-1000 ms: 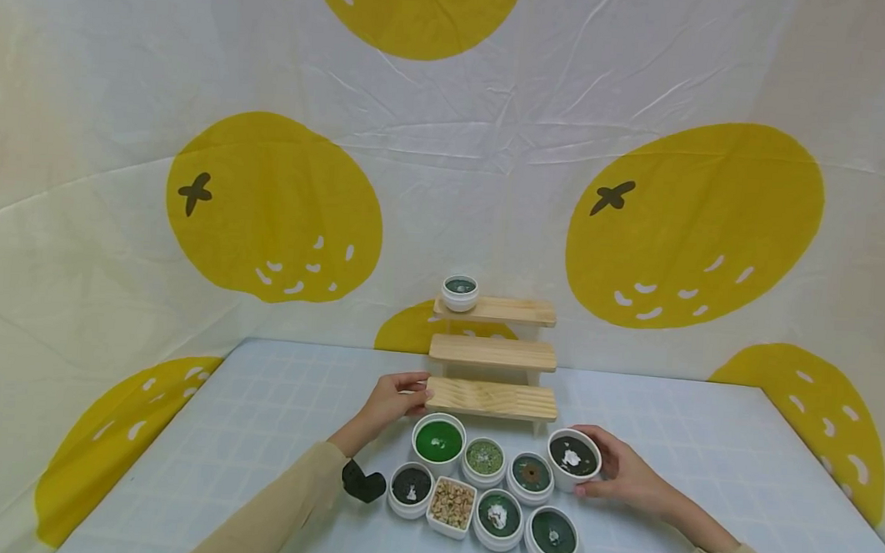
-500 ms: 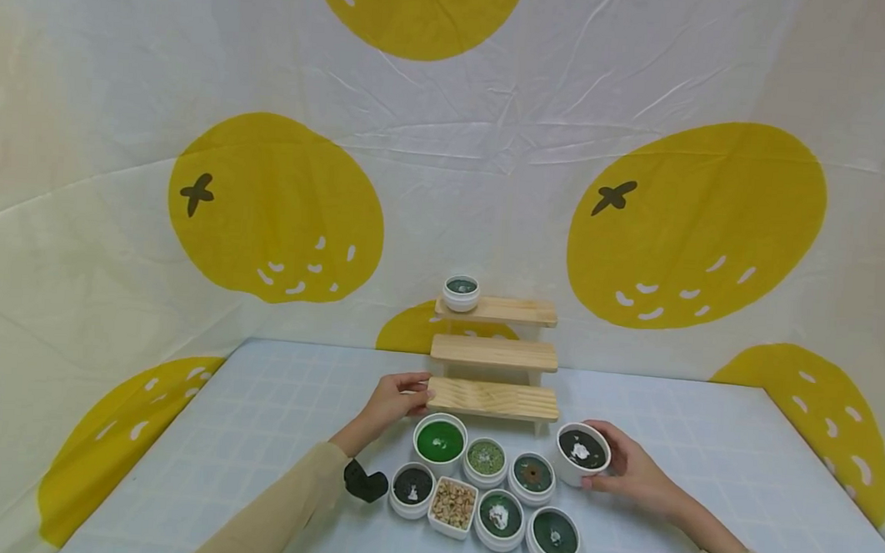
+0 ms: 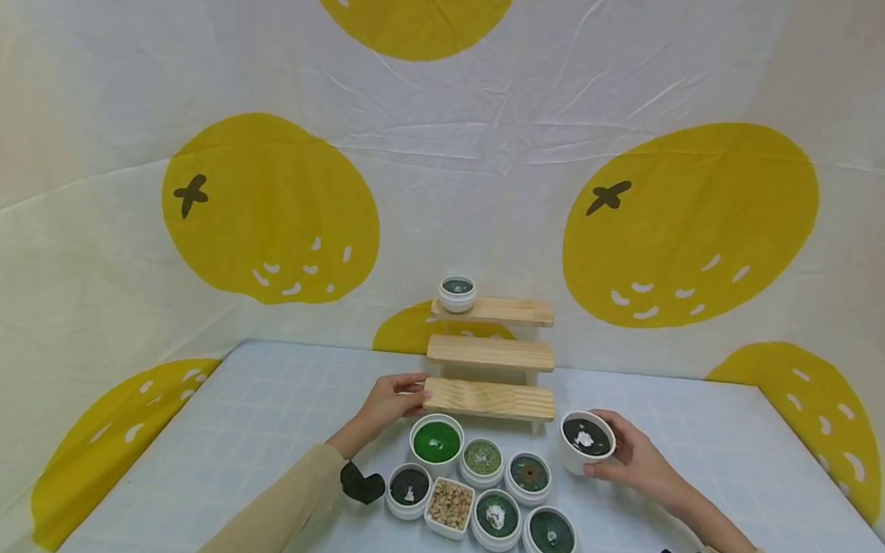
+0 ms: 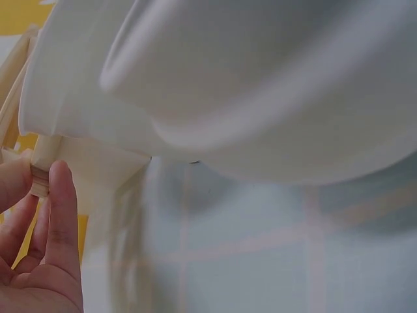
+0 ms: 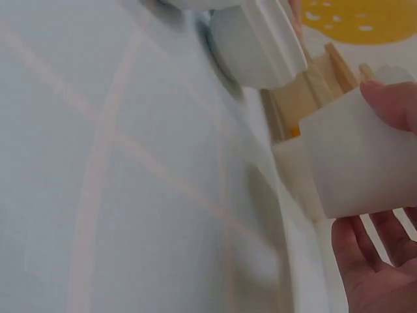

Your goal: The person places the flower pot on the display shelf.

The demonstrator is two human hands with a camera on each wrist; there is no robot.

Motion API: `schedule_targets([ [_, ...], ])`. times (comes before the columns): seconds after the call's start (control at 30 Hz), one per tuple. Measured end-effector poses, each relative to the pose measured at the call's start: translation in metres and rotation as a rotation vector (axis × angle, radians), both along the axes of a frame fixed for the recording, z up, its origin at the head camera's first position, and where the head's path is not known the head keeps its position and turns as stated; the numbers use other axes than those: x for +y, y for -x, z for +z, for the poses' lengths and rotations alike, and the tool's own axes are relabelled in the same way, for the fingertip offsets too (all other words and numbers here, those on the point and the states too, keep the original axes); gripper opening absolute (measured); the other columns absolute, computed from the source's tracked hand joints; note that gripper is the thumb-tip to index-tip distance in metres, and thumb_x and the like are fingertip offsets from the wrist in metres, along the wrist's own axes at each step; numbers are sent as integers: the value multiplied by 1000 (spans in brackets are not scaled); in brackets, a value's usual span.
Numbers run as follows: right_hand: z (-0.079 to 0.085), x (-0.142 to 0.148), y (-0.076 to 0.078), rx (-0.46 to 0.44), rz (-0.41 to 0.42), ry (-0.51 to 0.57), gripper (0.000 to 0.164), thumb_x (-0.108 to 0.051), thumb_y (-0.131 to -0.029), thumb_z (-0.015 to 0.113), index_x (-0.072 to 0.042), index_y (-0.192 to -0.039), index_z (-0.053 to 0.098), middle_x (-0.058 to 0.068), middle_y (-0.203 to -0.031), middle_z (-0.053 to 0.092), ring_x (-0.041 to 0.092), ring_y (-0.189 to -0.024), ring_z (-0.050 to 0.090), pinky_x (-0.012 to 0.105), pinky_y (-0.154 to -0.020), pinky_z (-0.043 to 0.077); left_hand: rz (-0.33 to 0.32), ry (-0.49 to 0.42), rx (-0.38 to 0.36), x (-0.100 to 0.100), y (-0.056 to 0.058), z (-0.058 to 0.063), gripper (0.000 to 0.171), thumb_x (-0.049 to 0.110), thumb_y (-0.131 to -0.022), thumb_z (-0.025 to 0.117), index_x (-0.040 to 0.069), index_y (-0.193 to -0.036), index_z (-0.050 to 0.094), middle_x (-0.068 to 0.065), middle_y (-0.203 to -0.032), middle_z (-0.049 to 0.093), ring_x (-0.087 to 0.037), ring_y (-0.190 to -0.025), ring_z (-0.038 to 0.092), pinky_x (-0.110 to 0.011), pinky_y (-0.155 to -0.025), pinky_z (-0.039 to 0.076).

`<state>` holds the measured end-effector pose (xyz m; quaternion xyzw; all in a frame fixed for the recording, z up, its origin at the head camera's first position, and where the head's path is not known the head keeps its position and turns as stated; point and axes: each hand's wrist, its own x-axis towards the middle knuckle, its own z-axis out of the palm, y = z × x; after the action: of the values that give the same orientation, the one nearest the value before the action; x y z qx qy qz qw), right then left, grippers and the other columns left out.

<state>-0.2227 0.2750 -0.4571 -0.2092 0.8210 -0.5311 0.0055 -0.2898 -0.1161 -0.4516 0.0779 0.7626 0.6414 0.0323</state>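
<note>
My left hand (image 3: 388, 403) pinches the left end of the lowest step of a three-tier wooden stand (image 3: 490, 399); the left wrist view shows thumb and fingers on that wooden edge (image 4: 44, 166). In my right hand (image 3: 637, 455) is a white cup (image 3: 587, 443) with a dark top and a white patch. Thumb and fingers hold it from its right side, and in the right wrist view the cup (image 5: 358, 156) is raised off the table. One small white pot (image 3: 457, 294) with a grey-green top stands at the left of the top step.
Several white pots cluster before the stand, among them a bright green one (image 3: 436, 441), a speckled green one (image 3: 482, 459) and a dark one (image 3: 409, 486). A square dish of tan bits (image 3: 450, 506) sits between them. A fruit-print cloth (image 3: 455, 185) hangs behind the table (image 3: 704, 441).
My right hand has lifted the dark-topped cup away from the cluster, rightward and slightly toward the back. The left hand has stayed on the lowest step.
</note>
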Motion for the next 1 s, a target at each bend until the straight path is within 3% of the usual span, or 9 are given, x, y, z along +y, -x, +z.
schedule_targets([
  [0.23,8,-7,-2,-15,-56,-34,71,-9,-75,81,2,-133,43,20,-128,52,-15,-106,50,5,-91,45,71,19,-85,3,4,-1,40,4,-86,68,-4,-125,61,-19,-104,65,-7,-67,63,-24,-66,61],
  [0.47,19,-20,-5,-69,-146,-88,73,-17,-75,81,-1,-135,43,20,-131,52,-17,-102,48,20,-93,53,93,23,-95,5,3,0,39,3,-86,68,-3,-125,61,-17,-103,65,-7,-65,62,-24,-64,61],
  [0.7,27,-29,-4,-121,-192,-67,70,-16,-78,80,-2,-136,43,18,-133,52,-12,-102,50,10,-86,49,99,23,-88,5,3,0,38,3,-86,68,-3,-123,62,-17,-103,66,-8,-65,63,-26,-65,61],
  [0.8,30,-33,-2,-133,-202,-84,71,-20,-79,79,-3,-138,42,17,-135,51,6,-113,55,18,-92,53,97,20,-88,5,3,0,38,3,-86,68,-3,-124,62,-17,-102,65,-7,-65,62,-25,-64,61],
  [0.93,35,-38,-1,-133,-199,-94,72,-22,-80,78,-4,-139,40,18,-136,50,34,-124,51,39,-100,52,85,11,-87,5,2,0,39,3,-87,67,-4,-125,61,-19,-104,65,-7,-64,62,-24,-64,61],
  [1.0,37,-39,-1,-125,-200,-94,73,-22,-80,78,-4,-139,40,18,-136,50,37,-125,50,45,-102,50,80,7,-92,6,2,0,40,3,-87,68,-4,-125,61,-19,-104,65,-6,-64,62,-24,-64,61],
])
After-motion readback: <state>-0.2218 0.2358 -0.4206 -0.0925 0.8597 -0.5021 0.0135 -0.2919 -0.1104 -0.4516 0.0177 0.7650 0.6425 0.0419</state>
